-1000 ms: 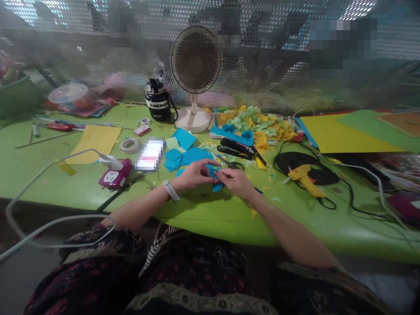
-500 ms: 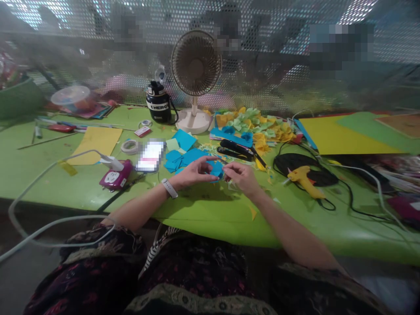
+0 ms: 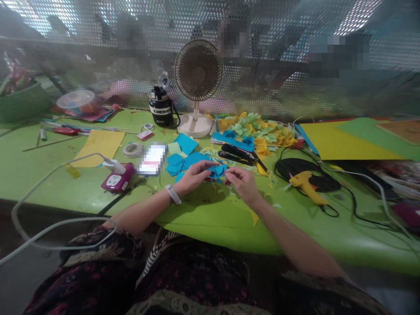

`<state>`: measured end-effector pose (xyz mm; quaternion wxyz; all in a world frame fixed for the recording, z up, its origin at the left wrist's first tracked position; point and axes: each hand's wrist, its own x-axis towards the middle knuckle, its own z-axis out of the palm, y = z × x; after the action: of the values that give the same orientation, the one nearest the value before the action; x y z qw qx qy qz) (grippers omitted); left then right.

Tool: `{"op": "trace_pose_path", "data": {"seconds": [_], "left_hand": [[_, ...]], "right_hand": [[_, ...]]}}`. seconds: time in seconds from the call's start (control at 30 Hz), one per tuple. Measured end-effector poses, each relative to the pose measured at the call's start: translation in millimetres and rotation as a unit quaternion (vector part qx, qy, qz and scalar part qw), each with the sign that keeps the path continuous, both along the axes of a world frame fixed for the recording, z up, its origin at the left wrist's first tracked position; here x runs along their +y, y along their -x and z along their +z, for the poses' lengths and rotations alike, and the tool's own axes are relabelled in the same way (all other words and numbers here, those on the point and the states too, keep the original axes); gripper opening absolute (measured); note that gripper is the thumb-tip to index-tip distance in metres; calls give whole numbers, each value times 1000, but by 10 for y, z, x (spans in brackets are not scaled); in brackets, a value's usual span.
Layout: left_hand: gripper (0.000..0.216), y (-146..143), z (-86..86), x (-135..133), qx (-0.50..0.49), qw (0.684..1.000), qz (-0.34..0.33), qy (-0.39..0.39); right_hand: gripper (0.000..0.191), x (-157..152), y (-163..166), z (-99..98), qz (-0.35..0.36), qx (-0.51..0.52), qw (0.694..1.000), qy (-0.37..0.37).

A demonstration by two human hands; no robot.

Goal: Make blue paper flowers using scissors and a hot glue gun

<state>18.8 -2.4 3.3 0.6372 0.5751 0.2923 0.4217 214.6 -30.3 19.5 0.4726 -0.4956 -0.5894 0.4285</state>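
My left hand [image 3: 193, 176] and my right hand [image 3: 241, 181] meet over the green table [image 3: 49, 183], both pinching a small folded blue paper piece [image 3: 217, 171] between their fingertips. A white band sits on my left wrist. Loose blue paper squares [image 3: 180, 158] lie just behind my left hand. A black stapler [image 3: 236, 152] and scissors lie just beyond my right hand.
A yellow glue gun [image 3: 306, 186] on black cable lies right of my hands. A small fan [image 3: 197, 85] and black bottle [image 3: 161, 109] stand at the back. A pile of yellow and green paper shapes [image 3: 259, 127], a tape roll [image 3: 132, 150], a magenta power adapter [image 3: 114, 180] and coloured sheets [image 3: 348, 140] surround them.
Both hands lifted the blue piece off the table edge and carried it slightly forward. The view tipped down a little.
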Motion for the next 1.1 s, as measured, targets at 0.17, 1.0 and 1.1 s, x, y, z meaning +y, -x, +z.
{"op": "trace_pose_path", "data": {"seconds": [0.17,1.0,1.1], "left_hand": [[29,-27,-41,7,-3,1000,23,7],[38,-29,-103,21,-19,1000,-1,-6],[37,-30,-117,27,-18,1000,2,-1]], "right_hand": [[21,-3,1,11,8,2,1000,17],[29,1,-27,-105,-47,-138,970,-194],[15,17,-48,-122,-19,-188,948,-256]]}}
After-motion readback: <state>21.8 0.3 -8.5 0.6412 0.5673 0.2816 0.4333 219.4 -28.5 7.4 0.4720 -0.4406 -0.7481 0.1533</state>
